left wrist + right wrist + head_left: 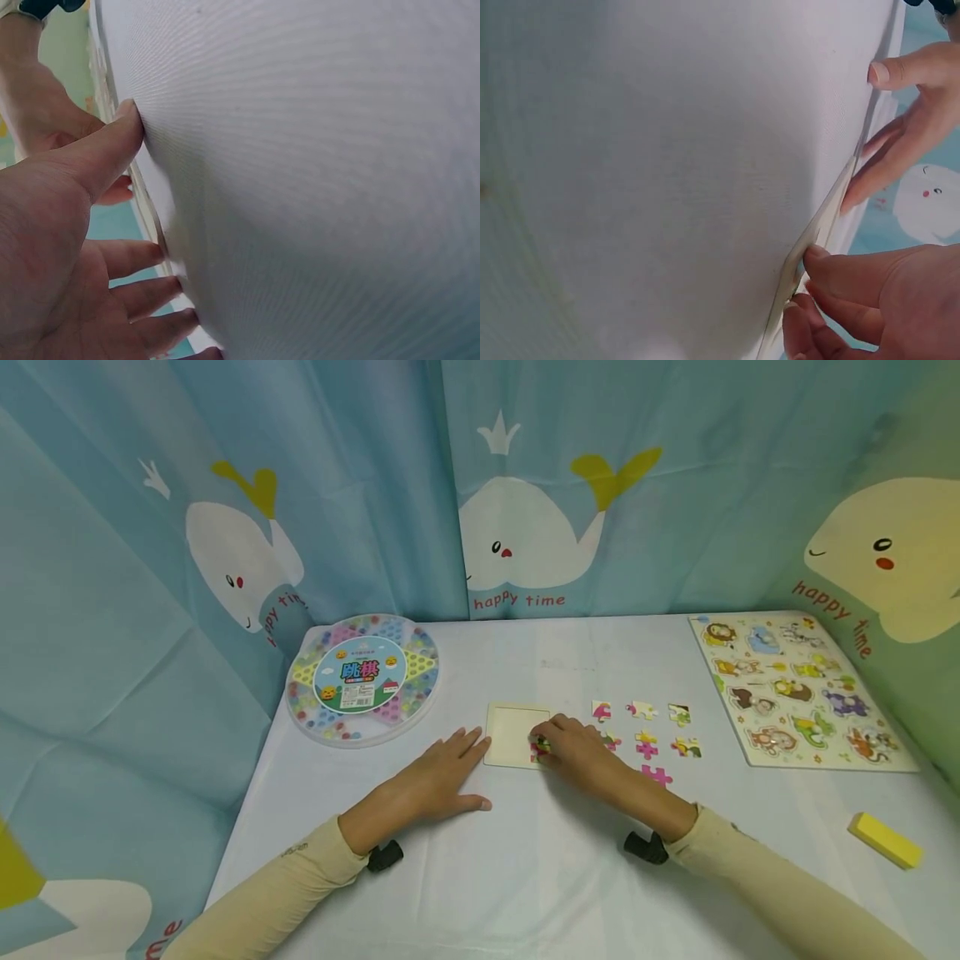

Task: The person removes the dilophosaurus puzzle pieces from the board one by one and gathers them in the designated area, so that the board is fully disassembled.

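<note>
A small square puzzle board (513,735) with a pale, bare base lies flat on the white table. At its lower right corner, my right hand (581,758) pinches a colourful jigsaw piece (537,750), partly hidden by the fingers. In the right wrist view, thumb and fingertips meet low over the board (826,217). My left hand (444,774) lies spread beside the board, its straight fingertips at the left edge. To the right of the board lie several loose jigsaw pieces (646,747), some pink; the right hand and forearm partly cover this group.
A round Chinese checkers box (360,672) stands at the back left. At the right lies an animal peg puzzle board (802,689), with a yellow block (885,841) in front of it. A blue whale-print curtain (405,485) hangs behind the table.
</note>
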Tool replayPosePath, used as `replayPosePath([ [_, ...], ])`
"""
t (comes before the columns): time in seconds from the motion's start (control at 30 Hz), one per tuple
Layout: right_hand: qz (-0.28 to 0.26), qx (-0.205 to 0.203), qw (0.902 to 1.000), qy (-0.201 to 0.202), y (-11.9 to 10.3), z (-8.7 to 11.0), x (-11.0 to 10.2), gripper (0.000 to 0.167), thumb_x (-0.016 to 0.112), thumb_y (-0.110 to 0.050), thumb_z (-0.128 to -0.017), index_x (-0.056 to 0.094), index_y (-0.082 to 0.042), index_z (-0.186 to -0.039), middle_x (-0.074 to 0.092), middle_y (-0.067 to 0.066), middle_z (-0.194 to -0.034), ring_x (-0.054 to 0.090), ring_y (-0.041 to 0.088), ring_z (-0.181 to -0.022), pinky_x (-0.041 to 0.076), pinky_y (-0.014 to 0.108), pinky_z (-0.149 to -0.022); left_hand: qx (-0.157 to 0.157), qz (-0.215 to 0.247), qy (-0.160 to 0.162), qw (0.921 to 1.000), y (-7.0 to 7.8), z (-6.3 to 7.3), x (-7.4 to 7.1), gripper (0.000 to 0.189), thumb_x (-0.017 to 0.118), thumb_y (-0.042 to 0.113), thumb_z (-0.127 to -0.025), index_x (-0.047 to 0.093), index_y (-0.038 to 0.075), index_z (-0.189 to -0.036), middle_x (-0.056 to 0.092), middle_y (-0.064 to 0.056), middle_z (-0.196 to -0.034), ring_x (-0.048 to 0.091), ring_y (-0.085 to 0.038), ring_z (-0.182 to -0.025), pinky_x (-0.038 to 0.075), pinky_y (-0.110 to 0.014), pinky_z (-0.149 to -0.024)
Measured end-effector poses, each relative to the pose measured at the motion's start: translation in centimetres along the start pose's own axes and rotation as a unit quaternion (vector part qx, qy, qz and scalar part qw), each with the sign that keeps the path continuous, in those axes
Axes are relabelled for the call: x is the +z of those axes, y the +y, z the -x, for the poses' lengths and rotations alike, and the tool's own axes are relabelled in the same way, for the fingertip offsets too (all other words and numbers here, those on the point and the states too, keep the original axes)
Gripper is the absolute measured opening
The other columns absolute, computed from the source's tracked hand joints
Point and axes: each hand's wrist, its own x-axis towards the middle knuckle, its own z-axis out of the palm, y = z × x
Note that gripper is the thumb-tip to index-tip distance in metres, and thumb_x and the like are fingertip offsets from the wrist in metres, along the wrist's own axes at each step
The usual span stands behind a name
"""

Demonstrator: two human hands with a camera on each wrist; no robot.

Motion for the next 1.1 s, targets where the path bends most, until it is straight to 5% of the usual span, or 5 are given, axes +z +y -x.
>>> replayPosePath([
  [0.67, -0.056, -0.017, 0.9982, 0.011, 0.5, 0.0, -0.3, 0.017, 0.077, -0.002, -0.094, 0.072, -0.015, -0.105, 0.069, 0.004, -0.099, 0.062, 0.023, -0.094, 0.046, 0.039, -0.079, -0.002, 0.001, 0.001, 1.0000, -0.1, -0.1, 0.2, 0.095, 0.069, 0.058, -0.098, 0.027, 0.008, -0.168, 0.022, -0.012, -0.175, 0.019, -0.036, -0.162, 0.024, -0.055, -0.128],
  [0.9, -0.149, -0.017, 0.9887, -0.004, 1.3, 0.2, -2.4, 0.019, 0.068, 0.005, -0.098, 0.068, -0.009, -0.111, 0.071, 0.001, -0.095, 0.065, 0.018, -0.090, 0.055, 0.039, -0.082, -0.001, 0.002, 0.002, 1.0000, -0.1, -0.1, 0.2, 0.095, 0.068, 0.058, -0.098, 0.027, 0.008, -0.168, 0.021, -0.012, -0.176, 0.019, -0.035, -0.162, 0.024, -0.056, -0.128],
  [1.1, -0.163, 0.019, 0.9864, 0.012, 3.5, 1.9, -5.3, 0.012, 0.069, -0.001, -0.100, 0.069, -0.011, -0.106, 0.072, 0.001, -0.097, 0.066, 0.017, -0.094, 0.054, 0.031, -0.077, 0.003, -0.001, 0.003, 1.0000, -0.1, 0.0, 0.2, 0.095, 0.068, 0.057, -0.098, 0.027, 0.008, -0.168, 0.021, -0.012, -0.175, 0.019, -0.036, -0.162, 0.025, -0.056, -0.128],
])
